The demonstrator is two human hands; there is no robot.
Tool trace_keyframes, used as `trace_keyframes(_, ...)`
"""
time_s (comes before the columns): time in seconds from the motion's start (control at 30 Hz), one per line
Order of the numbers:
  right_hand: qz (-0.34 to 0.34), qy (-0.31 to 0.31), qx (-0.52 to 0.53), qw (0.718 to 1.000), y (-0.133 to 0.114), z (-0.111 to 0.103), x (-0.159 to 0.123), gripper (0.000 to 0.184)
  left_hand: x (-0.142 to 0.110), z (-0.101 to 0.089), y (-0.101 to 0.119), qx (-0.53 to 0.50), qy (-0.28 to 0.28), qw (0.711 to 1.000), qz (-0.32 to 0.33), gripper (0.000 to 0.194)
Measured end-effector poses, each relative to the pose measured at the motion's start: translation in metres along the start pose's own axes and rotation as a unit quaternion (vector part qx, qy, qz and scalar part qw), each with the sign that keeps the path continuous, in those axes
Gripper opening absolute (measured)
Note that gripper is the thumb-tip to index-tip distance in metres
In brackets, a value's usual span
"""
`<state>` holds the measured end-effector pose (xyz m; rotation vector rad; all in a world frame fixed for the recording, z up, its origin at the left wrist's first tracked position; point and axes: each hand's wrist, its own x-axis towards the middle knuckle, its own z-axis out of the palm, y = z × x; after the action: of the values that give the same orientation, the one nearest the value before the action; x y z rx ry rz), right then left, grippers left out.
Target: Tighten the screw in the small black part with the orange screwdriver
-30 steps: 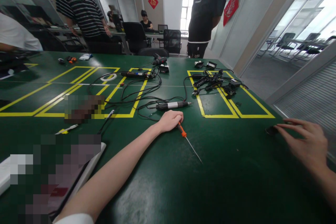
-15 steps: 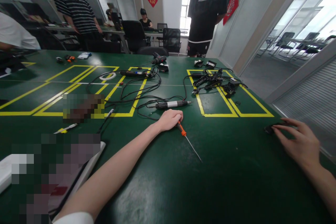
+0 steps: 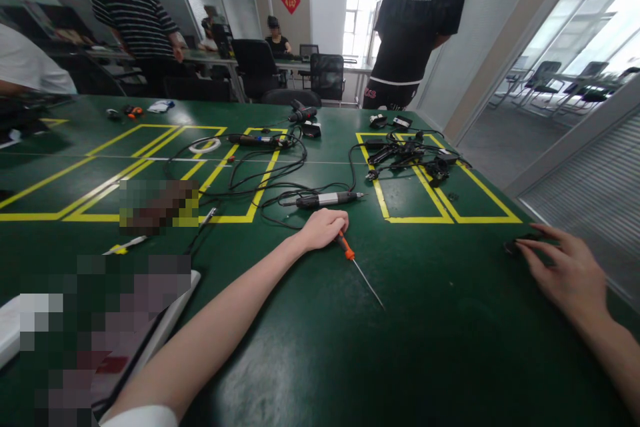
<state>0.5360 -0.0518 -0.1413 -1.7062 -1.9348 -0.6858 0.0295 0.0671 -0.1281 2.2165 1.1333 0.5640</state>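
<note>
My left hand (image 3: 324,228) is closed round the grip of a screwdriver (image 3: 348,248) with an orange and dark handle. Its long thin shaft points toward me and to the right, the tip close to the green tabletop. Just beyond that hand lies an electric screwdriver (image 3: 330,199) with a black and silver body and a cable. Over at the right edge of the table, my right hand (image 3: 570,267) has its thumb and fingers on a small black part (image 3: 515,246). Fingers partly cover this part, so its kind cannot be made out.
Yellow tape (image 3: 425,219) marks boxes on the green table (image 3: 400,360). A heap of black cables and parts (image 3: 405,153) lies at the far right. Another corded electric screwdriver (image 3: 257,141) and a drill (image 3: 303,112) lie farther back. A person (image 3: 417,20) stands beyond the table.
The standing person in black has shifted right, and the one in stripes slightly left. My right hand has moved very slightly; my left hand and the screwdriver stay put.
</note>
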Motion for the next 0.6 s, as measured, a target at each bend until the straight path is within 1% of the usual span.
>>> trace_keyframes(0.1, -0.005, 0.02, 0.009, 1.0, -0.002, 0.001, 0.001, 0.033, 0.0, 0.0, 0.0, 0.0, -0.001, 1.0, -0.001, 0.036)
trace_keyframes(0.17, 0.006, 0.037, 0.028, 0.999, -0.005, 0.0, 0.002, 0.031, 0.0, -0.001, 0.0, -0.001, -0.002, 1.0, 0.0, 0.035)
trace_keyframes(0.23, 0.037, 0.042, 0.062, 0.996, -0.009, 0.0, 0.004, 0.029, 0.0, -0.001, 0.0, -0.002, -0.002, 1.0, 0.001, 0.035)
trace_keyframes(0.33, 0.12, 0.044, 0.147, 0.981, -0.014, 0.0, 0.006, 0.029, 0.0, -0.001, 0.0, -0.002, -0.002, 1.0, 0.001, 0.034)
trace_keyframes(0.4, 0.187, 0.055, 0.212, 0.958, -0.015, 0.002, 0.007, 0.041, 0.0, -0.001, 0.0, -0.003, -0.002, 1.0, 0.001, 0.035)
trace_keyframes(0.47, 0.241, 0.062, 0.259, 0.933, -0.014, 0.004, 0.008, 0.06, 0.0, -0.001, 0.0, -0.003, -0.001, 1.0, 0.001, 0.035)
trace_keyframes(0.53, 0.276, 0.052, 0.284, 0.917, -0.012, 0.007, 0.009, 0.075, 0.0, -0.001, 0.0, -0.004, -0.001, 1.0, 0.001, 0.034)
trace_keyframes(0.6, 0.307, 0.037, 0.303, 0.902, -0.012, 0.007, 0.01, 0.081, 0.0, -0.001, 0.0, -0.006, 0.0, 1.0, 0.002, 0.034)
